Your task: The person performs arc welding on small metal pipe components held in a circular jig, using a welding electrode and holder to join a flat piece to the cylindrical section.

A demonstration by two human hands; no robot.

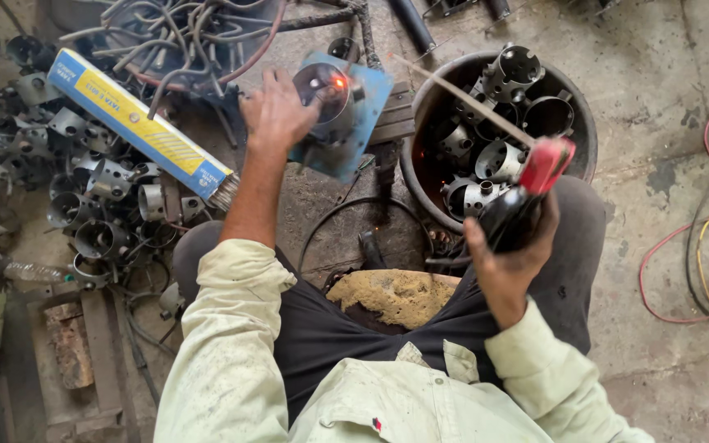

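a short metal cylinder (322,89) is seated on a blue jig plate (368,102) set on the floor ahead of the knees, with an orange glowing spot (339,81) seen on its upper right edge. the left hand (275,111) is laid against the cylinder's left side, fingers spread over the plate's top edge; nothing is gripped by it, only touched. the right hand (509,250) is closed firmly round the black handle of a red-tipped electrode holder (532,184), raised over the right knee, and a thin welding rod (463,97) is clamped in the holder and slanted up-left toward the cylinder, its tip held just short of the glow.

just right of the plate, a round metal tub (584,123) is filled with similar perforated cylinders. left of the plate, a long blue and yellow box of rods (137,123) is lain diagonally over a heap of more metal rings (92,189). a tangle of bent wire (178,37) is seen above the box. red and yellow cables (703,254) are looped on the concrete at far right. a piece of worn yellow foam (395,295) is placed between the legs.
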